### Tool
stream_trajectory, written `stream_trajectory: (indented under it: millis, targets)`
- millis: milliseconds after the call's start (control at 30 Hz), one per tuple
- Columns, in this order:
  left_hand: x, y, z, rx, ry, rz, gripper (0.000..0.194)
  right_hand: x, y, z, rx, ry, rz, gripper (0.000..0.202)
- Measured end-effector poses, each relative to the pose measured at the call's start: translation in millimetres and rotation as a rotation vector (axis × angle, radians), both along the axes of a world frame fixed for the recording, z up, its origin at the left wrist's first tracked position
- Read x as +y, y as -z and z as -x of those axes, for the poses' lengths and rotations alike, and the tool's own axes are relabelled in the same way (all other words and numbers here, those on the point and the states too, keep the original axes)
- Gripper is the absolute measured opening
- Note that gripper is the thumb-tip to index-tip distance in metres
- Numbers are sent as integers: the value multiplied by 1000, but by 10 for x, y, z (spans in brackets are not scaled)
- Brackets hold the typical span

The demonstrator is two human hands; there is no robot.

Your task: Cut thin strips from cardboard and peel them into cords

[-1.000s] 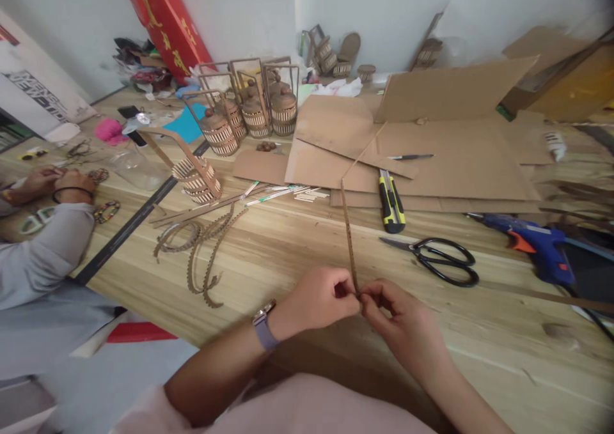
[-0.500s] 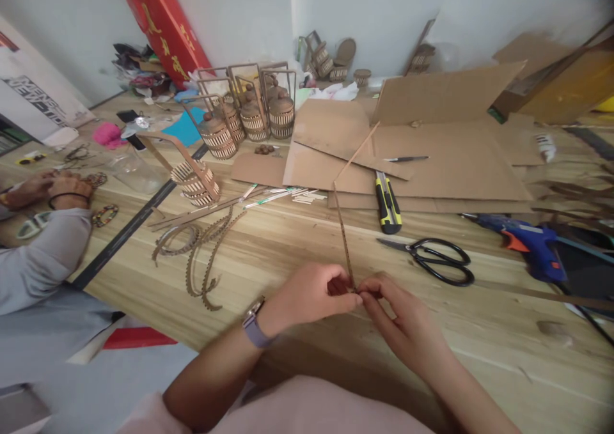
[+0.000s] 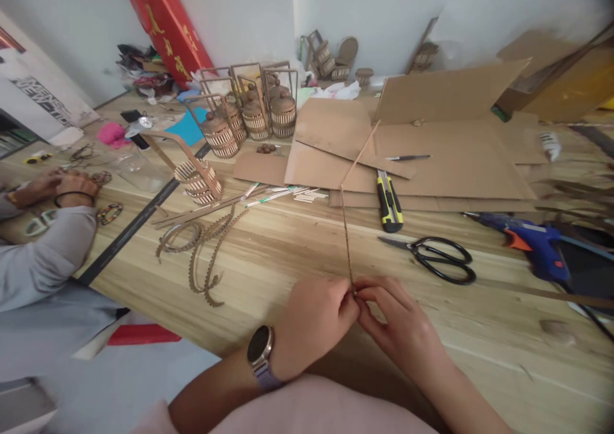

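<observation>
A thin, bent strip (image 3: 345, 229), brown and notched like the loose strips on the table, runs from between my fingers up towards the cardboard. My left hand (image 3: 319, 316), with a watch (image 3: 260, 346) at its wrist, is closed round the near end of the strip. Pinching that same end from the right are the thumb and fingertips of my right hand (image 3: 403, 322); the two hands meet there. The tip of the end is hidden by the fingers. Black-handled scissors (image 3: 444, 260) and a yellow-black utility knife (image 3: 389, 204) lie beyond my right hand.
Notched strips (image 3: 211, 255) lie coiled on the left, near an open slatted basket (image 3: 197, 181). Several lidded baskets (image 3: 256, 114) stand behind. Cardboard (image 3: 455, 165) covers the back; a blue glue gun (image 3: 532, 242) is on the right. Another person's hands (image 3: 71, 188) work at far left.
My left hand has rolled over, so its back and the watch face now show. The strip's near part hangs slightly straighter. Both hands keep their hold on its end.
</observation>
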State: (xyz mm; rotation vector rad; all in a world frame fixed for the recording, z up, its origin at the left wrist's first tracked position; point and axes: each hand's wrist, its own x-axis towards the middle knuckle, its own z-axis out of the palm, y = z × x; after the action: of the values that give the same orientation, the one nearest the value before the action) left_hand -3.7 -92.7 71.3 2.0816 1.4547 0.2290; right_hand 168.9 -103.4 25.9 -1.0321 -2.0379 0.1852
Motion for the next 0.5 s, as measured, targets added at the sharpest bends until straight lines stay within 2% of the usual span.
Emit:
stream_trajectory:
  millis: [100, 233, 333, 433, 500]
  targets:
    - [3, 26, 32, -47, 69, -65, 14, 7, -41, -15, 10, -23, 17, 13]
    - [11, 79, 89, -208, 142, -115, 12, 4, -122, -44, 31, -55, 136, 15]
    - [15, 80, 127, -383, 99, -87, 12, -2, -146, -66, 74, -69, 181, 11]
    - [16, 46, 154, -543, 18, -2, 11, -6, -132, -78, 87, -88, 128, 14]
    - [14, 29, 162, -608, 7, 48, 11, -10, -122, -77, 104, -70, 83, 16]
